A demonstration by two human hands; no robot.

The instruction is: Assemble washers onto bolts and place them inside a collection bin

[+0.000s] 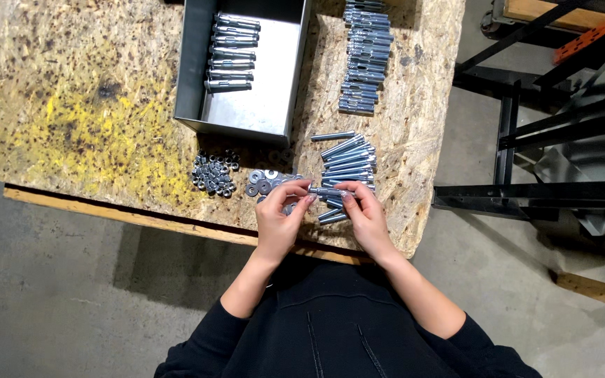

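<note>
I see a big wooden table (71, 105) with a grey metal bin (194, 77) on it, and my two hands near its front edge. My left hand (278, 220) and right hand (365, 217) each pinch one end of a long silver bolt (330, 191), held flat just above the table. I think it is hard, stiff, smooth and a bit heavy, so holding both ends feels safest. A pile of bolts (348, 161), washers (260, 183) and nuts (215, 175) lie near. My fingers hide the bolt's ends, so I cannot tell what is on them.

Nuts (214, 175) left of washers (260, 182); bolts (348, 164) right; tray (246, 66) behind, on table (71, 105).
</note>
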